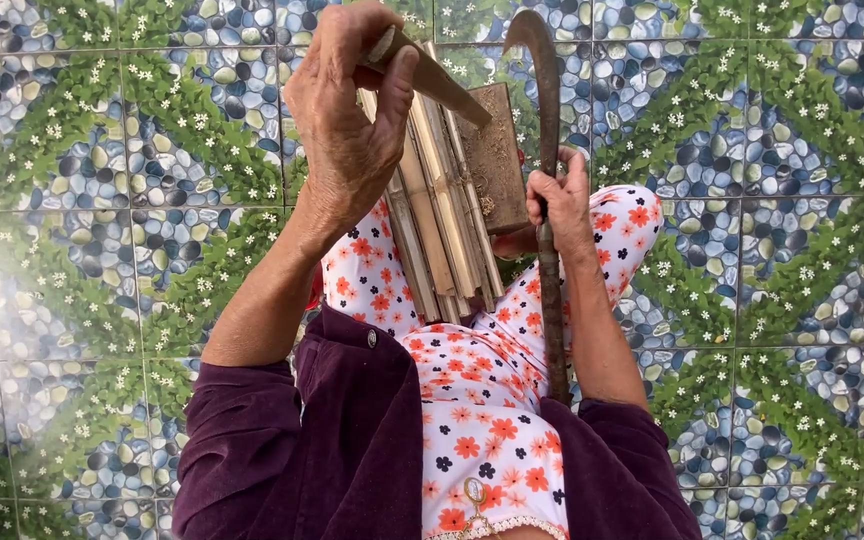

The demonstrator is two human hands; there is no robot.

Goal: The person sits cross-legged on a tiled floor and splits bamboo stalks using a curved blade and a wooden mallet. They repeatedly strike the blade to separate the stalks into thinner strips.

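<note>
The left hand [352, 120] pinches the upper end of a pale bamboo strip [432, 80], thumb pressed against curled fingers. A bundle of split bamboo strips [442, 220] leans up from the lap, between the knees in floral trousers [472, 370]. The right hand [562, 210] is wrapped tight around the long handle of a curved billhook [549, 130], its hooked tip up. A dark wooden block [497, 155] stands behind the bundle, partly hidden. The pebble-patterned tiled floor [102, 200] lies below. The strips' lower ends are hidden.
</note>
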